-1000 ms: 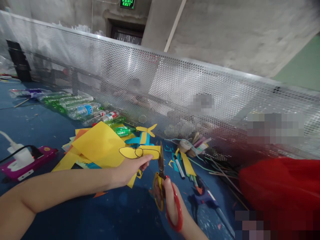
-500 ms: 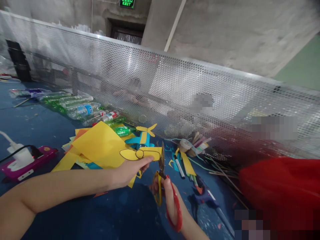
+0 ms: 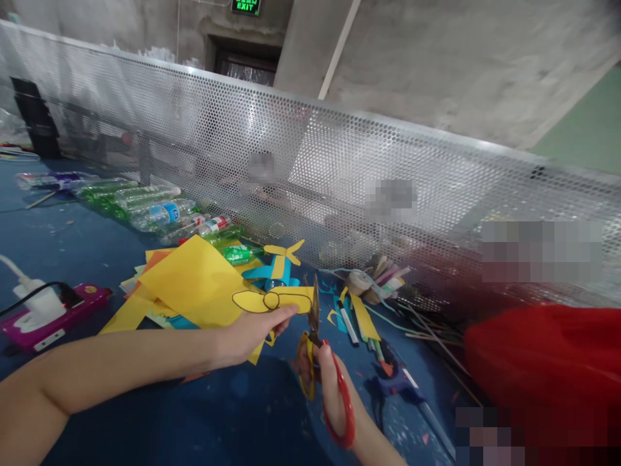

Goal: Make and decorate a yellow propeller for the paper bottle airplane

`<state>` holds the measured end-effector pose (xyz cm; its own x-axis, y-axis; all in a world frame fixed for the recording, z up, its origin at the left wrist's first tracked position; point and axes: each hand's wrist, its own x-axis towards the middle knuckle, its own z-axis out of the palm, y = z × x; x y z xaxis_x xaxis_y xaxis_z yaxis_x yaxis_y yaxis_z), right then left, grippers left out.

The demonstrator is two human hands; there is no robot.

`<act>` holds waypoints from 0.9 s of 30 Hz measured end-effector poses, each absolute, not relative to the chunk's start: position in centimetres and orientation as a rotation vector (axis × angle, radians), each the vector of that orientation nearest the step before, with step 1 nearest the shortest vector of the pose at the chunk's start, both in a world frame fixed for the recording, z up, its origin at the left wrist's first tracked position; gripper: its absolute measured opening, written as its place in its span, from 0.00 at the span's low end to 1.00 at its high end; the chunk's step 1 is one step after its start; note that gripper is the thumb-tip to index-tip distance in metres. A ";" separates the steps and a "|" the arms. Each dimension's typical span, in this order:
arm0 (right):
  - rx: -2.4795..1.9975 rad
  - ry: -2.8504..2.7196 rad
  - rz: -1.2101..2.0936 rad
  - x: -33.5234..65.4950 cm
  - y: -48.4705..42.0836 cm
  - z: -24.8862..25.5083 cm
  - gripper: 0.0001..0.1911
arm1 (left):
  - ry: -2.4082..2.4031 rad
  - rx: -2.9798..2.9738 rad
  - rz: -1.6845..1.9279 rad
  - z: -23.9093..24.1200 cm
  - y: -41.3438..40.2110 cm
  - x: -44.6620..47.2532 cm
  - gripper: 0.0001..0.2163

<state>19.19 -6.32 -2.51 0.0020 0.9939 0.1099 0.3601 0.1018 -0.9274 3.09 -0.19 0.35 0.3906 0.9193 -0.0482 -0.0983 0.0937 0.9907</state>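
My left hand [image 3: 259, 330] pinches a strip of yellow paper [image 3: 250, 300] that bears a black outline of a propeller shape with a circle at its middle. My right hand [image 3: 327, 375] grips a pair of scissors [image 3: 314, 317] with one red and one yellow handle loop. Their blades point upward at the right end of the paper strip. Just behind the strip stands a blue and yellow paper model [image 3: 279, 265] with a propeller-like top. Left of it lies a pile of yellow, orange and other coloured sheets [image 3: 194, 278].
Several plastic bottles [image 3: 165, 213] lie along a perforated metal screen [image 3: 339, 168]. A purple power strip [image 3: 92, 299] is at the left. Right of the scissors are a marker [image 3: 350, 327], a blue glue gun [image 3: 395, 382] and thin sticks. Something red [image 3: 543, 356] fills the right side.
The scissors' red handle loop has shifted very slightly outward to the right. The paper strip and my left hand stay in nearly the same place.
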 end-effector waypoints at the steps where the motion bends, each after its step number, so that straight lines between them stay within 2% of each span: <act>1: -1.385 -1.495 0.934 19.2 -6.3 -2.5 0.34 | 0.875 1.242 0.918 0.4 -0.2 3.1 0.21; 16: -1.382 -1.383 1.083 19.0 -6.5 -2.2 0.34 | 0.942 1.220 0.965 0.2 0.5 3.0 0.20; 22: -1.389 -1.418 1.131 19.0 -6.7 -1.6 0.33 | 0.776 1.413 1.048 0.7 1.1 2.7 0.19; 27: -1.383 -1.406 1.146 19.1 -6.8 -1.7 0.33 | 0.835 1.453 0.998 1.3 1.5 2.4 0.17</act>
<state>19.08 -6.76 -1.72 -0.0444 0.9984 -0.0361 0.2363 -0.0246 -0.9714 2.35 1.51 1.29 0.3900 0.9123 0.1245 -0.0383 -0.1191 0.9921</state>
